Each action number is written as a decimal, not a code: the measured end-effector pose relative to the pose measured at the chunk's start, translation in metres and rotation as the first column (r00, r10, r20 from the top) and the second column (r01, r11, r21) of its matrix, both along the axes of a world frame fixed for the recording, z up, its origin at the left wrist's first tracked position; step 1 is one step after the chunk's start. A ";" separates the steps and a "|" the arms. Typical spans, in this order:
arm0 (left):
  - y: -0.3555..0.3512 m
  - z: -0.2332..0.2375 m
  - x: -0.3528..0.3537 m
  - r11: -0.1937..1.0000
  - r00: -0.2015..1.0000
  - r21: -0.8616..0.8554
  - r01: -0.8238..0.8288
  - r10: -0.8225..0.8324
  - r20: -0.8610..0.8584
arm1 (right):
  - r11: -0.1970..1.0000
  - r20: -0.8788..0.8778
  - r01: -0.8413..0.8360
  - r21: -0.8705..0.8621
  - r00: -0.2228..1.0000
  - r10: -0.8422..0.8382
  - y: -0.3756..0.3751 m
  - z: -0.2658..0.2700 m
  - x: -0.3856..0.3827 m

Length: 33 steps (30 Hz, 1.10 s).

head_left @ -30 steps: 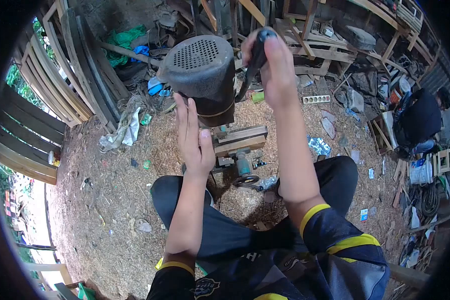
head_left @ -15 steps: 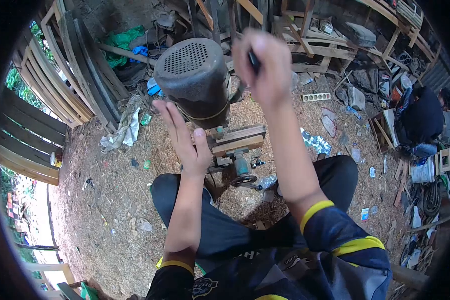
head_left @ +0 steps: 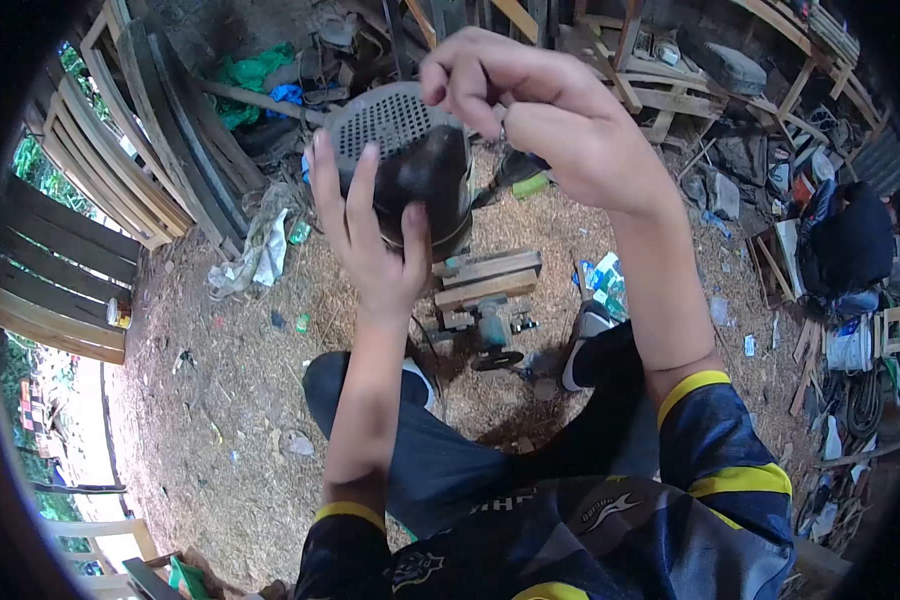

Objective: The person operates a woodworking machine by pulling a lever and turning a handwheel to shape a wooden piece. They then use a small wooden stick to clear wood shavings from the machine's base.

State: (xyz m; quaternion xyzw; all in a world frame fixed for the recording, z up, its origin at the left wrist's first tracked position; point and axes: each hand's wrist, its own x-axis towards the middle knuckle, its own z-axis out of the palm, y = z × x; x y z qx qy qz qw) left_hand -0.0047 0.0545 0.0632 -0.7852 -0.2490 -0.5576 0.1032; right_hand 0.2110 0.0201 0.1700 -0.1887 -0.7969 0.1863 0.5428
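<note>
A dark cylindrical motor housing (head_left: 420,190) with a perforated round top stands in front of me. My left hand (head_left: 375,240) is open, its fingers spread and raised before the near left side of the housing; whether it touches cannot be told. My right hand (head_left: 560,120) is over the right edge of the perforated top, fingers curled together in a pinch. What sits between those fingertips is too small or hidden to name. Below the housing are stacked wooden blocks (head_left: 485,285) and a metal base with a handwheel (head_left: 497,360).
Wood shavings cover the ground (head_left: 240,420). Wooden frames (head_left: 120,160) lean at the left, and a lumber pile (head_left: 670,95) lies at the back right. A person in dark clothing (head_left: 850,240) sits at the far right. Green plastic (head_left: 255,75) lies behind the housing.
My right hand has turned and its fingers show curled; the dark object seen in it before is no longer clearly visible there. My left hand's fingers have spread. My right knee has swung inward.
</note>
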 end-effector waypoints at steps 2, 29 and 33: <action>0.008 -0.004 0.011 0.998 0.999 0.048 -0.031 0.030 0.035 | 0.937 -0.114 -0.169 -0.305 0.984 0.140 -0.011 0.000 -0.001; -0.009 -0.014 0.004 0.964 1.000 -0.266 -0.001 0.005 0.015 | 0.933 -0.373 0.313 -0.180 0.855 -0.359 -0.060 -0.042 -0.039; -0.010 -0.007 0.012 0.976 0.999 -0.216 0.014 -0.003 0.053 | 0.933 -0.403 0.300 -0.197 0.843 -0.356 -0.065 -0.042 -0.044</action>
